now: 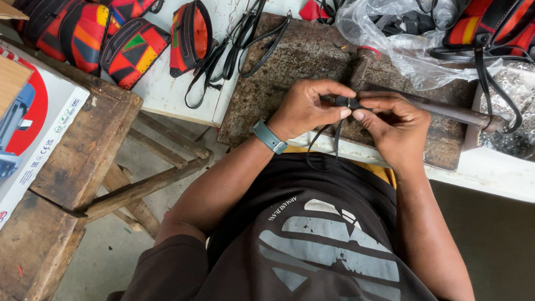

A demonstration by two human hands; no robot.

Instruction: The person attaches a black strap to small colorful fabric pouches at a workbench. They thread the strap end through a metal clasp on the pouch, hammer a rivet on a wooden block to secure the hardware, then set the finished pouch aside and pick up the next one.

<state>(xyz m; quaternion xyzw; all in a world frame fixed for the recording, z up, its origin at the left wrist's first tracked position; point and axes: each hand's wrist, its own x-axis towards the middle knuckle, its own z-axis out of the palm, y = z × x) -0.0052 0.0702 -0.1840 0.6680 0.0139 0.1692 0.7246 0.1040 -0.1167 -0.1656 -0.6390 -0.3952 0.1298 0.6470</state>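
Hands [353, 113] pinching black strap [338, 133], slab edge [279, 56]

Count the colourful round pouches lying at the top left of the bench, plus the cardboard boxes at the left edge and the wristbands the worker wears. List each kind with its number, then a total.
Colourful round pouches: 5
Cardboard boxes: 2
Wristbands: 1
Total: 8

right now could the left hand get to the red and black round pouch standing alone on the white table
Probably yes. The red and black round pouch stands apart, up and left of the left hand, with only loose black straps lying between. But that hand and the right hand both pinch a thin black strap.
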